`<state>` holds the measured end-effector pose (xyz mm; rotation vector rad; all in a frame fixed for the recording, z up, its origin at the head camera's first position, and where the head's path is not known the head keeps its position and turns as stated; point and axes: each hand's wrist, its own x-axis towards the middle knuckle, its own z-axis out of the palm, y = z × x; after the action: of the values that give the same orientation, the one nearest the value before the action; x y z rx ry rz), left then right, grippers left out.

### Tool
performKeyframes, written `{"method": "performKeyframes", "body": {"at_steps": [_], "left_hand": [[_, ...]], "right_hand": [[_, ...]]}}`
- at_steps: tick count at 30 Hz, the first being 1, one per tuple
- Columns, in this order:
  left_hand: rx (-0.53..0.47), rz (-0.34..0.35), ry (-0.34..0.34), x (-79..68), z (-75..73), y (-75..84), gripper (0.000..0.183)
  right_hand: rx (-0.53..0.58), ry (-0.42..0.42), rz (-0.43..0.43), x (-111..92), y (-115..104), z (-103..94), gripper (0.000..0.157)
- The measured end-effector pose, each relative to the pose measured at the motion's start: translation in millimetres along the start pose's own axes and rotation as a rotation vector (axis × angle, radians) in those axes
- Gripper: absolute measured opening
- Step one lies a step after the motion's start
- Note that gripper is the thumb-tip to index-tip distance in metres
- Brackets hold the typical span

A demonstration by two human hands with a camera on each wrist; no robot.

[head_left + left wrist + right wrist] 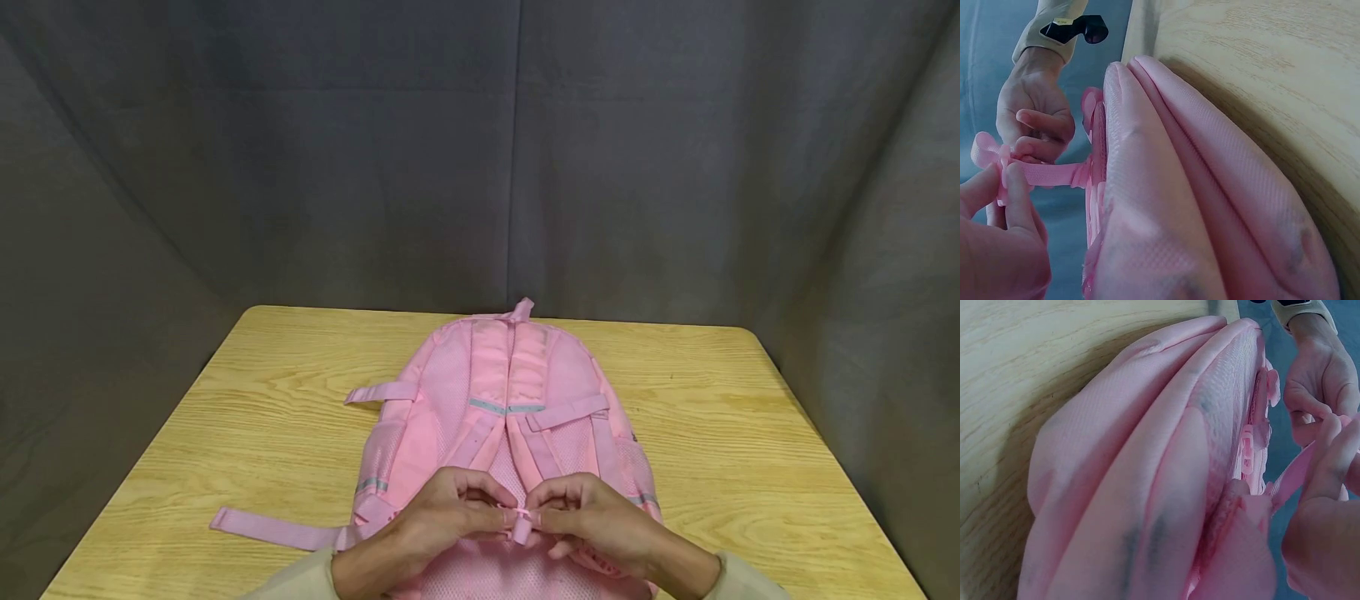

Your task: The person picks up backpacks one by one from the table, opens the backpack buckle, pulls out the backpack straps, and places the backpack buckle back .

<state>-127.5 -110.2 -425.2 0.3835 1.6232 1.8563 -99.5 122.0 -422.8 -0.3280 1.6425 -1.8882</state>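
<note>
Head view: above the pink backpack (431, 433), laid straps-up on the table (750, 433), a strap (1054, 174) and its small fitting (1004, 160) are pinched by the left hand (442, 523) and right hand (603, 518). The strap could be twisted or let slip if pulled unevenly. Its threading is covered by fingers; the backpack's lower end is cut off.

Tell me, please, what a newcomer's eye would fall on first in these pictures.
Most likely the pink backpack, lying with its shoulder straps facing up on the wood-grain table. Next come the left hand and right hand, meeting above its lower part and pinching a pink webbing strap between them. A loose strap end also stands out, stretched across the tabletop on the person's left.
</note>
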Motion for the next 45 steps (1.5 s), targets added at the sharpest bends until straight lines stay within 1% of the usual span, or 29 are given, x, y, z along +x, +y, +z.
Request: {"method": "performKeyframes", "body": {"at_steps": [6,12,14,21,29,33,39,45], "left_hand": [[-0.010,-0.008,-0.007,0.2,0.3,-0.5,0.024],[-0.013,-0.011,-0.010,0.7,-0.3,-1.0,0.023],[-0.020,-0.006,-0.015,0.7,-0.6,-1.1,0.024],[-0.054,-0.001,-0.026,-0.1,-1.8,-1.2,0.024],[-0.060,-0.007,-0.026,0.2,-1.0,-0.9,0.025],[-0.056,-0.012,-0.022,0.2,-0.6,0.1,0.024],[-0.065,-0.007,-0.022,0.3,-0.4,1.5,0.023],[-0.055,0.004,-0.044,0.1,-1.8,0.9,0.024]], "right_hand": [[-0.005,-0.023,-0.020,1,1,-0.1,0.012],[0.037,-0.096,-0.060,3,4,-0.1,0.011],[0.045,-0.108,-0.074,2,5,0.3,0.012],[0.019,-0.071,-0.083,1,5,1.0,0.009],[0.120,-0.144,-0.107,3,9,0.5,0.015],[0.152,-0.163,-0.121,3,11,0.2,0.017],[0.185,-0.156,-0.136,3,14,-0.4,0.017],[0.189,-0.156,-0.149,5,14,-0.4,0.019]]}}
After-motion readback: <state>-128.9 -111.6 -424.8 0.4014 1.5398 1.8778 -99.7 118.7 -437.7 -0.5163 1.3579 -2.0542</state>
